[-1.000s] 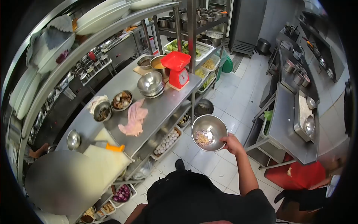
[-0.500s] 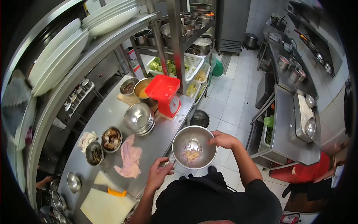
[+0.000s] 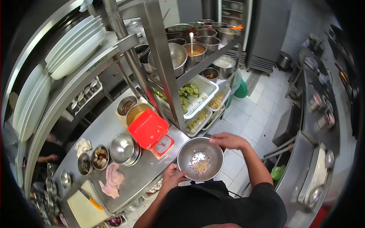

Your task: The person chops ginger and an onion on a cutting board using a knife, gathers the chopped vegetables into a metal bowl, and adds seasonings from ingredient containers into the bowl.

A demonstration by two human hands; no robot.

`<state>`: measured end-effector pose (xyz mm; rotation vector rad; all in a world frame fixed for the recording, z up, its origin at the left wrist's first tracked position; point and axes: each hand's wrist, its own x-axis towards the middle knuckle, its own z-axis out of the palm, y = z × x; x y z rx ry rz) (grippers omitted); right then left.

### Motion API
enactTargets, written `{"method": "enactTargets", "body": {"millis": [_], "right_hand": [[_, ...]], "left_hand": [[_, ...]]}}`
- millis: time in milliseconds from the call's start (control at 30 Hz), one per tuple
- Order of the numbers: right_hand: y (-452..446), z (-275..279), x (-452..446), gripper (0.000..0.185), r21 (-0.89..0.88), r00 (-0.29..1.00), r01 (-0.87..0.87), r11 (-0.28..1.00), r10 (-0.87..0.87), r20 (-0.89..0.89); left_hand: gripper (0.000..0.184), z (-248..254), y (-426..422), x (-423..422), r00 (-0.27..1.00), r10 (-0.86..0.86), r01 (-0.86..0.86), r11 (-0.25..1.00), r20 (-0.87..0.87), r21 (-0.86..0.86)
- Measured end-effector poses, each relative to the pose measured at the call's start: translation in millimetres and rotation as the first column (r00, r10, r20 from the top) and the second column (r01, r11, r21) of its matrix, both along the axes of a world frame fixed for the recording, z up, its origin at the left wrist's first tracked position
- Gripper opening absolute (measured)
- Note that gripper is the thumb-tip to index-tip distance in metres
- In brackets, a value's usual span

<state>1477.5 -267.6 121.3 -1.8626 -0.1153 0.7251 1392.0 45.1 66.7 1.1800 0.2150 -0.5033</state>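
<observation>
A steel bowl (image 3: 200,159) with chopped pale and purplish bits in its bottom is held in front of my body, beside the steel table's edge. My right hand (image 3: 228,140) grips its upper right rim. At its lower left rim, my left hand (image 3: 173,175) has its fingers closed on the edge. Just left of the bowl stands a red kitchen scale (image 3: 150,131) with a tray on top. Nested steel bowls (image 3: 123,149) sit beside the scale. Raw pale meat (image 3: 112,180) lies flat on the table.
A shelf rack post (image 3: 163,64) rises ahead, with pots and a white basket (image 3: 201,95) of greens. White plates (image 3: 78,47) are stacked at upper left. A knife (image 3: 91,199) lies on the cutting board (image 3: 80,211). A counter (image 3: 294,171) runs along the right.
My left hand has come up to the bowl and taken its rim. The view has shifted closer to the rack and scale. My right hand still holds the bowl.
</observation>
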Motion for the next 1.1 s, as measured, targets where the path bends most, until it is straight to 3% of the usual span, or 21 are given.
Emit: {"method": "enactTargets", "body": {"millis": [33,100,133,167,200,267,333,367,400,467,533,633,767,800,867,900,1067,1100], "right_hand": [[-12,14,17,0.05,0.035,0.998,0.023,0.999,-0.025,0.06],[-34,39,52,0.04,0.006,0.914,0.143,0.99,-0.134,0.383],[-42,59,68,0.031,-0.048,0.813,0.207,0.977,-0.144,0.563],[-45,83,83,0.024,-0.119,0.622,0.273,0.955,-0.081,0.779],[-48,107,100,0.021,-0.139,0.51,0.308,0.941,-0.04,0.859],[-44,159,125,0.012,-0.187,0.292,0.361,0.914,0.079,0.953],[-44,189,170,0.011,-0.293,0.179,0.336,0.895,0.244,0.953],[-41,205,191,0.015,-0.48,0.092,0.422,0.769,0.49,0.867],[-39,211,224,0.017,-0.557,0.027,0.435,0.708,0.608,0.793],[-30,210,288,0.019,-0.639,-0.029,0.364,0.677,0.694,0.719],[-2,233,287,0.023,-0.777,0.138,0.301,0.553,0.781,0.609],[1,242,309,0.02,-0.843,0.11,0.282,0.458,0.857,0.503],[-19,256,333,0.019,-0.803,0.002,0.174,0.57,0.815,0.579],[-26,265,341,0.02,-0.795,-0.082,0.206,0.571,0.82,0.567],[-40,282,338,0.02,-0.637,-0.137,0.118,0.762,0.648,0.749],[-46,289,337,0.02,-0.606,-0.151,0.099,0.789,0.614,0.775],[-68,309,333,0.019,-0.519,-0.131,0.047,0.854,0.52,0.844],[-69,314,331,0.019,-0.525,-0.062,0.037,0.851,0.526,0.848]], "left_hand": [[0.022,9,-9,3,1.0,0.023,-0.023,1.0,-0.009,-0.012],[0.022,22,-22,10,0.998,0.052,-0.052,0.998,-0.024,-0.028],[0.022,25,-25,16,0.998,0.058,-0.059,0.998,-0.028,-0.032],[0.021,27,-29,22,0.997,0.07,-0.071,0.997,-0.016,-0.027],[0.02,27,-34,26,0.997,0.076,-0.076,0.997,-0.008,-0.02],[0.019,34,-39,33,0.998,0.068,-0.068,0.997,0.004,-0.032],[0.018,50,-53,44,0.996,0.083,-0.081,0.993,0.021,-0.081],[0.018,56,-60,48,0.994,0.106,-0.103,0.992,0.041,-0.077],[0.019,53,-66,55,0.993,0.11,-0.105,0.991,0.047,-0.087],[0.019,56,-84,66,0.984,0.17,-0.163,0.98,0.058,-0.11],[0.018,79,-102,76,0.976,0.215,-0.209,0.971,0.045,-0.113],[0.017,90,-135,84,0.94,0.327,-0.318,0.944,0.102,-0.09],[0.017,93,-174,89,0.879,0.456,-0.454,0.89,0.142,-0.048],[0.017,93,-183,87,0.857,0.494,-0.493,0.869,0.148,-0.046],[0.016,94,-195,81,0.818,0.56,-0.559,0.828,0.131,-0.051],[0.016,93,-201,79,0.796,0.594,-0.592,0.804,0.114,-0.054],[0.016,94,-226,68,0.692,0.72,-0.718,0.694,0.056,-0.047],[0.016,100,-232,69,0.673,0.736,-0.736,0.676,0.07,-0.033]]}}
